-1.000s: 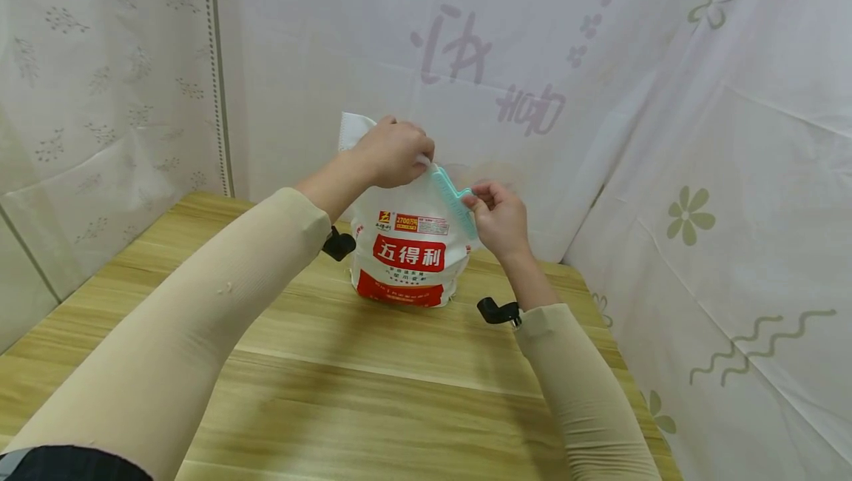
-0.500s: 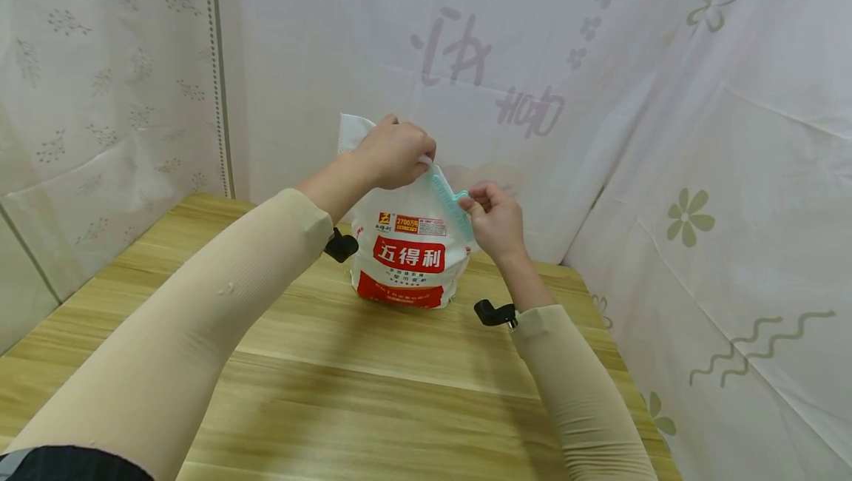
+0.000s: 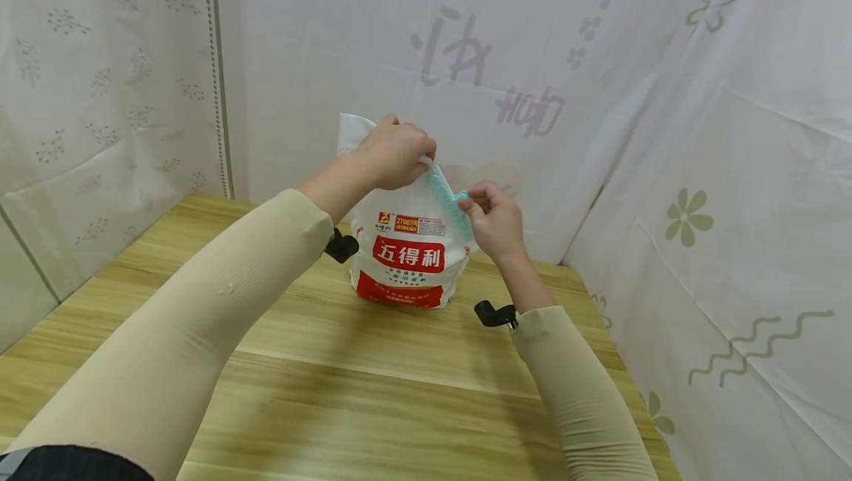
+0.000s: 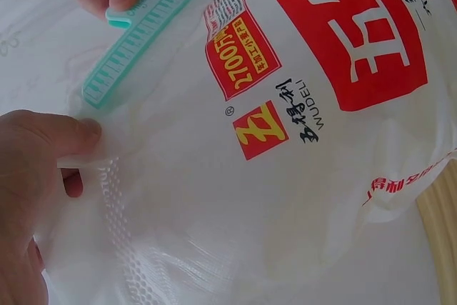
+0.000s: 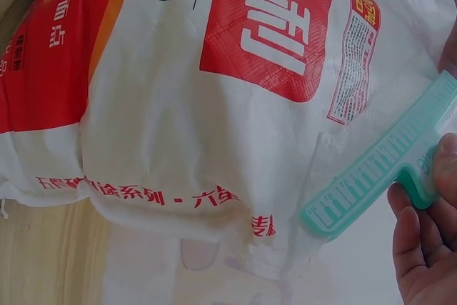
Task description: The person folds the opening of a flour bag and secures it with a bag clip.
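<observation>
**Holding the bag neck flat while the clip sits across it**

The flour bag [image 3: 407,255] stands upright on the wooden table [image 3: 373,392], towards its far edge and close to the draped white cloth [image 3: 699,133] behind; every place below is given from this bag. At the bag's gathered top the left hand [image 3: 393,152] grips the flattened, embossed neck, thumb and curled fingers clamped together on the plastic; the left wrist view shows the thumb [image 4: 53,133] pressing the fold just below the near end of the clip. The teal sealing clip [image 3: 451,203] slants down the bag's upper right shoulder, lying across the neck; whether its two bars are fully snapped together I cannot tell. The right hand [image 3: 495,222] is at the bag's right side, its thumb and fingers pinched on the clip's short tab [image 5: 421,176]; the remaining fingers curl loosely below it.

To my judgement the step in hand is working the clip along or onto the neck, and doing it well depends on three things: keep the left hand's pull steady and upward so the plastic under the clip stays taut and unwrinkled; keep the clip square to the fold rather than letting it skew further down the shoulder; press at the tab with even force, since a sideways twist could let the thin film slip out of the bars. The bag looks full and soft, so it may slump towards the right if tugged hard; a light pull seems enough.
</observation>
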### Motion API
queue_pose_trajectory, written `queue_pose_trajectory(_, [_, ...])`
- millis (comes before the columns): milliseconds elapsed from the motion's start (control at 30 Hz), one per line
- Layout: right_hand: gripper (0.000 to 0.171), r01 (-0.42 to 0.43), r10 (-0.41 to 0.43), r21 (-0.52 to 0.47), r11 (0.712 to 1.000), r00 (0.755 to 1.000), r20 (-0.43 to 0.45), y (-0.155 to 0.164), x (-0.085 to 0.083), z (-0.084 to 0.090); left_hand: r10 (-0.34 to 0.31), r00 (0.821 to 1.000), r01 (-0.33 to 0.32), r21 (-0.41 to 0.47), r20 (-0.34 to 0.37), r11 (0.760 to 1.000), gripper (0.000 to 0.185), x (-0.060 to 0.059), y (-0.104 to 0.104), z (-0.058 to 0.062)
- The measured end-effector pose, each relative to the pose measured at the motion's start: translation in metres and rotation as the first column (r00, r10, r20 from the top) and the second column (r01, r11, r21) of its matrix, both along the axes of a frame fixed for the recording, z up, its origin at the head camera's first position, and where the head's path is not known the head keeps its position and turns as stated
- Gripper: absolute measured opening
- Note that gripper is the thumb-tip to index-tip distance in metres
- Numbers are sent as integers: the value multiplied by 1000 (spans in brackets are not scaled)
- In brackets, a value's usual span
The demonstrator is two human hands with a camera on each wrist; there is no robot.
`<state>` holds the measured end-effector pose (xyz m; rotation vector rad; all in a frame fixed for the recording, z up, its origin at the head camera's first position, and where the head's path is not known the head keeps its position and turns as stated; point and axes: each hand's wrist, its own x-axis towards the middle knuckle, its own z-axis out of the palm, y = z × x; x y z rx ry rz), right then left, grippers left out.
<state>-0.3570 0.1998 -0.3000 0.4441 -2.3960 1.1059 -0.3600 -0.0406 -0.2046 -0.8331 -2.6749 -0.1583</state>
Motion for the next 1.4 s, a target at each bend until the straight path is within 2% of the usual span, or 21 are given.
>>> queue_pose_trajectory(767, [21,-8,7,-71,997,1000,-7,1,-1,-5,0,1000,0,25,-10,1000,24,-1,2,-2])
queue_pose_trajectory(1033, [25,-9,9,-43,999,1000,-1,1,0,-5,7,1000,-7,30,-3,1000,24,1,2,-1])
queue_pose_trajectory(1400, [34,-74,78,-68,995,995,58,9,0,-8,-14,1000,14,34,1,999,23,1,1,-2])
